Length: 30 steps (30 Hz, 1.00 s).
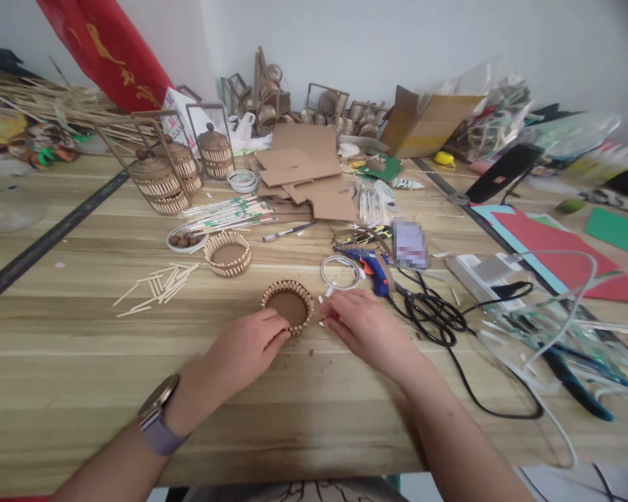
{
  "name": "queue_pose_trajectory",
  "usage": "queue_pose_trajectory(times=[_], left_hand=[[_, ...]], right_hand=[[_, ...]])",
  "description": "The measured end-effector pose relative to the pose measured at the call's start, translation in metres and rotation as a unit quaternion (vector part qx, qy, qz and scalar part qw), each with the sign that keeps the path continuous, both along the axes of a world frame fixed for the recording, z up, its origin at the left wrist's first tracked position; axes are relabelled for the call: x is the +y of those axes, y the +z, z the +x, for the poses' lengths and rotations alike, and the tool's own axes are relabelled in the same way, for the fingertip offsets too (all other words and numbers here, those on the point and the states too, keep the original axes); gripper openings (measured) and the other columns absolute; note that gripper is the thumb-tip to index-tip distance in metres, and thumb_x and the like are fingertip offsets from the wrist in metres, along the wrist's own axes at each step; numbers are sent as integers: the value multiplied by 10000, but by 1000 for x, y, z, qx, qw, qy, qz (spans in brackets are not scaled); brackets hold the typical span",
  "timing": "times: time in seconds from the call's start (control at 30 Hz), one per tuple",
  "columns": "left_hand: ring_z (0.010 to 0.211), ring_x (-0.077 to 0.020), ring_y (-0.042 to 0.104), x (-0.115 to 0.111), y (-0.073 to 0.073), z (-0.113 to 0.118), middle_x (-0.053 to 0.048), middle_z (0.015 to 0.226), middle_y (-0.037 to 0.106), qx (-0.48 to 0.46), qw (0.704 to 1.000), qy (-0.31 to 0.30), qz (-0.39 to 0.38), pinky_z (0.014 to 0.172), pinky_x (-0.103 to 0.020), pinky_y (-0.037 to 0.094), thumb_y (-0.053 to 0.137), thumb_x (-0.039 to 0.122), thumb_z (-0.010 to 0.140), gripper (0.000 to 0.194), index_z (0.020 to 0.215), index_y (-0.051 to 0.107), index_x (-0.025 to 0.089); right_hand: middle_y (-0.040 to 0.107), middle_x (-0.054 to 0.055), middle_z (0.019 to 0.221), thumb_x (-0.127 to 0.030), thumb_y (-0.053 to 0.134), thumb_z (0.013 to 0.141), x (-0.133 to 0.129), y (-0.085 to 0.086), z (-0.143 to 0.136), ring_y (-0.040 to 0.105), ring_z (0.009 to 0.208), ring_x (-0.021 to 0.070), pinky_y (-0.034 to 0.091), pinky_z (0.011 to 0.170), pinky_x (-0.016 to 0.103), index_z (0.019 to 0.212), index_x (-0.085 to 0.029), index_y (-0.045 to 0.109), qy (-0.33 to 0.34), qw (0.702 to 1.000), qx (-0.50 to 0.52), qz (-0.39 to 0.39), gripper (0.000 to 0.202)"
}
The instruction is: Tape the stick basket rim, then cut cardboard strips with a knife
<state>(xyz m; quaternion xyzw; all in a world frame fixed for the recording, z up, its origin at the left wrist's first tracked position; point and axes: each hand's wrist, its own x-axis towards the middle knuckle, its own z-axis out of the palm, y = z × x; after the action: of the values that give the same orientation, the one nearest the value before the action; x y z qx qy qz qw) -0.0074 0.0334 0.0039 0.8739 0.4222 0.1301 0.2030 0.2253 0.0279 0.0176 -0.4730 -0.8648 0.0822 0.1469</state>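
Head camera, with 12 o'clock pointing away from the person: a round slatted basket (287, 305) sat near the middle of the counter (272, 425), its mouth upward and its brown floor showing. The left hand (250, 339) gripped its wall at about 7 o'clock, thumb and fingers pinching the near rim. The right hand (363, 326) was apart from the basket, at 3 o'clock from it, with its fingertips drawn together; whether they held anything I could not tell.

From that basket, a second slatted basket (227, 255) stood at 10 o'clock, with a bowl of walnuts (187, 240) just beyond. Loose pale sticks (172, 284) lay scattered at 9 o'clock. Cardboard pieces (324, 195) were heaped around 12 o'clock, a coil of pale cord (322, 272) rested at 1 to 2 o'clock, and a blue glue gun (379, 282) lay past it at 2 o'clock. A coiled black cable (439, 318) spread at 3 o'clock.

The basket looked light and dry, hardly slippery, its floor fairly stiff. Its short slats seemed fragile, likely to bend or pop loose if squeezed, so the safest hold appeared low on the wall, close to the floor.
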Motion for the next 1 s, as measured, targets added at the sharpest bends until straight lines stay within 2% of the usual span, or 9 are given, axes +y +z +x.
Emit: queue_pose_trajectory(times=[0.23,0.37,0.43,0.5,0.57,0.63,0.77,0.9,1.0], left_hand=[[694,-171,610,3,4,-3,-23,763,633,14,1000,-13,-14,626,-270,426,554,103,864,164,757,666,155],[699,-178,620,6,1,-6,-25,772,636,14,1000,-25,-4,632,-282,465,530,94,845,165,770,662,160],[754,-193,651,8,-3,-9,-51,870,673,2,1000,-24,8,680,-306,518,518,101,849,164,815,668,159],[895,-221,683,10,-8,-11,-102,1096,688,-18,999,-17,34,794,-356,563,498,102,855,209,945,680,152],[1074,-255,662,10,-11,-13,-148,1300,622,-36,997,-6,72,924,-415,557,466,92,863,317,1112,656,138],[1176,-275,623,7,-11,-11,-169,1356,590,-47,993,8,111,986,-455,537,437,90,875,379,1204,623,125],[1130,-256,651,-4,-9,2,-150,1259,649,-80,985,16,150,963,-423,559,427,102,910,349,1192,631,129],[1068,-249,680,-14,-14,19,-164,1228,671,-61,992,29,109,906,-376,581,477,116,948,351,1283,578,89],[962,-253,704,-15,-15,24,-132,1091,715,-16,997,49,58,840,-380,586,518,143,965,292,1235,622,111]], right_hand=[[725,62,978,-126,508,962,0,-6,-2,651,924,218,444,898,369,1155,-216,625,31,998,5,53,243],[711,54,920,-117,515,961,0,-11,-5,646,882,203,438,905,366,1073,-211,677,53,995,0,81,218],[707,51,900,-108,521,956,0,-12,-7,640,860,196,436,908,358,1017,-197,681,52,994,9,96,193],[702,52,886,-105,523,955,-1,-13,-10,633,833,194,438,909,358,999,-183,678,50,993,16,108,179],[696,55,878,-101,523,952,-3,-13,-13,627,825,198,442,907,363,1001,-173,676,47,992,17,114,176],[691,56,870,-100,516,954,-5,-14,-16,623,834,203,445,908,365,994,-173,677,41,993,12,109,181],[678,61,856,-123,480,973,-6,-16,-18,611,846,210,453,902,367,980,-182,678,28,996,-4,86,208],[670,71,858,-140,471,980,-5,-18,-18,599,854,219,460,885,363,958,-178,675,31,997,-2,77,209],[663,72,832,-153,458,989,-5,-16,-19,594,827,219,468,845,356,933,-178,658,36,996,23,76,209]])
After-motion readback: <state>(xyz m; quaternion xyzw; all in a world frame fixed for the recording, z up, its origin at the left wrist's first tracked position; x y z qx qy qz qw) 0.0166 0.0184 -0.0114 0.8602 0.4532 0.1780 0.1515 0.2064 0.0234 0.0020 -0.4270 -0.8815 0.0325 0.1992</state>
